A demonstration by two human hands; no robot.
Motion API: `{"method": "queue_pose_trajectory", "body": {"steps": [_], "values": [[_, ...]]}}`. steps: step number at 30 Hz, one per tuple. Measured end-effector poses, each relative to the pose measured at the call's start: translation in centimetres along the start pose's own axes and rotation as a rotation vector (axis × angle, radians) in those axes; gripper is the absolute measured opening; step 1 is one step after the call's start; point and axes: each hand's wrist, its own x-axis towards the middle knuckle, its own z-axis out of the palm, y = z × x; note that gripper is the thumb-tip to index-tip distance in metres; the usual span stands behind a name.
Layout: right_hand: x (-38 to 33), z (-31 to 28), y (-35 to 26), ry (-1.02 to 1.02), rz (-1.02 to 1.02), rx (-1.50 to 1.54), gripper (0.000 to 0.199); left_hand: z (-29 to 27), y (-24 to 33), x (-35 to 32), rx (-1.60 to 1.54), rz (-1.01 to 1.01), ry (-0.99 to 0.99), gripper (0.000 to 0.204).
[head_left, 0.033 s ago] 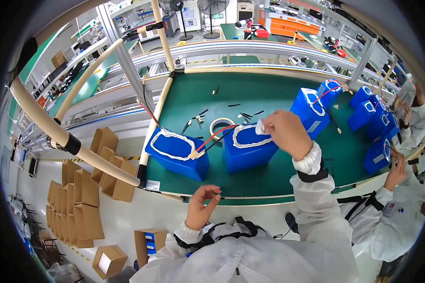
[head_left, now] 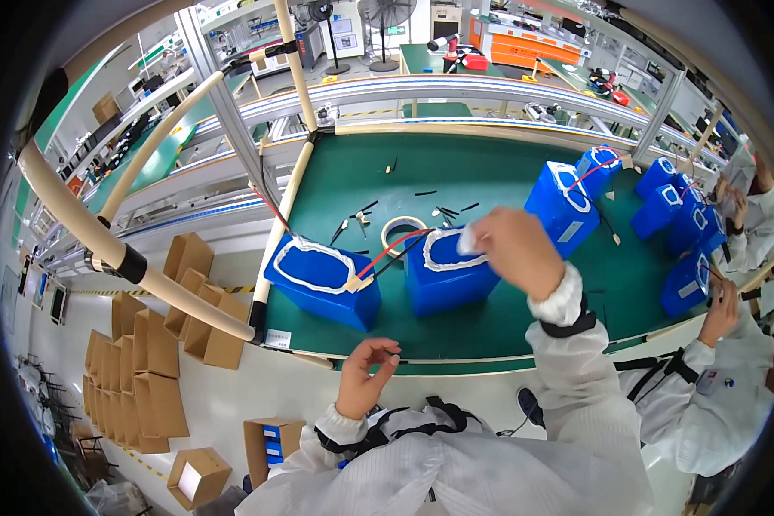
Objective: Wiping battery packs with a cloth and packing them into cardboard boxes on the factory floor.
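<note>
The right hand (head_left: 518, 249) has shifted a little to the left and toward the person, and its cuff (head_left: 559, 297) went along with it. The white scrap (head_left: 467, 240) which it holds was before at the right end of the white ring (head_left: 445, 267) on the pack (head_left: 452, 291); now it is slightly lower, more inside, over the blue top

Factory assembly workshop. Green-topped workbench (head_left: 490, 172) with several wired blue packs (head_left: 562, 211), metal rails (head_left: 456, 86) behind, open cartons (head_left: 159, 404) massed on the floor (head_left: 232, 400), striped tape (head_left: 95, 291) down, co-worker (head_left: 705, 417) in white workwear alongside. Far end's small and warped; probably more green benches (head_left: 418, 58).
</note>
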Motion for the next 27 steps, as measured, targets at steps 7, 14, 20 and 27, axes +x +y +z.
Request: {"method": "queue_pose_trajectory", "body": {"steps": [7, 14, 20, 27], "values": [[-0.1, -0.8, 0.1, 0.044, 0.095, -0.062, 0.007, -2.3, 0.9, -0.4, 0.108, 0.049, 0.001, 0.018], [0.3, 3.2, -2.3, 0.104, -0.006, 0.294, 0.01, -6.0, 0.6, -0.6, 0.244, 0.036, -0.068, 0.011], [-2.7, -2.1, -1.6, -0.267, -0.122, 0.469, 0.006, -7.6, 0.8, -0.8, 0.273, 0.02, -0.069, 0.01], [-1.7, 1.7, -3.5, 0.161, 0.062, 0.419, 0.011, -6.2, 1.5, -0.2, 0.276, 0.063, -0.147, 0.009]]}}
